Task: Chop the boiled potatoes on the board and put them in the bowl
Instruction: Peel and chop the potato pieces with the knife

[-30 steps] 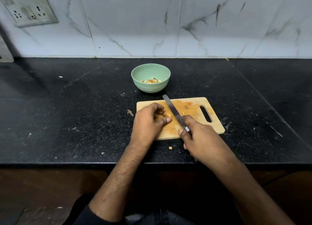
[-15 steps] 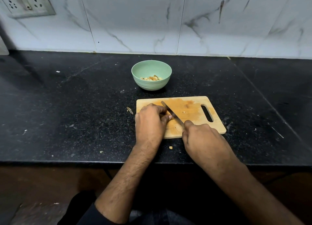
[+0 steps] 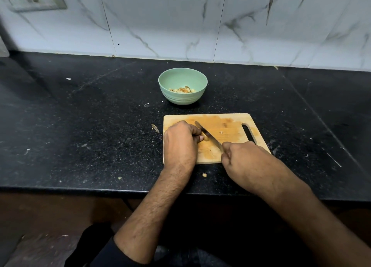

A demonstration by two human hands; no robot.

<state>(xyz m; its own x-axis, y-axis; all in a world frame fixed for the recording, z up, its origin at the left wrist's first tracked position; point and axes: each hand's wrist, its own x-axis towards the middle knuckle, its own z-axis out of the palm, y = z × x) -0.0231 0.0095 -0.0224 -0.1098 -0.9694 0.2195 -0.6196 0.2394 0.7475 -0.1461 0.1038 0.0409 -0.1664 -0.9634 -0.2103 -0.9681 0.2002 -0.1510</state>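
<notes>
On the board point(image 3: 230, 124), I see the left hand point(image 3: 179, 141) pinching potato point(image 3: 205, 137), right hand point(image 3: 244, 159) gripping the knife point(image 3: 208, 135); bowl point(image 3: 182, 86) beyond.

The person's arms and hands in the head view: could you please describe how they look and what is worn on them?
Both forearms are bare. The left hand and right hand wear no gloves, rings, watch or bracelet that I can see. A dark sleeve covers the left arm's upper part at the bottom edge. No sleeve shows on the right arm.
</notes>
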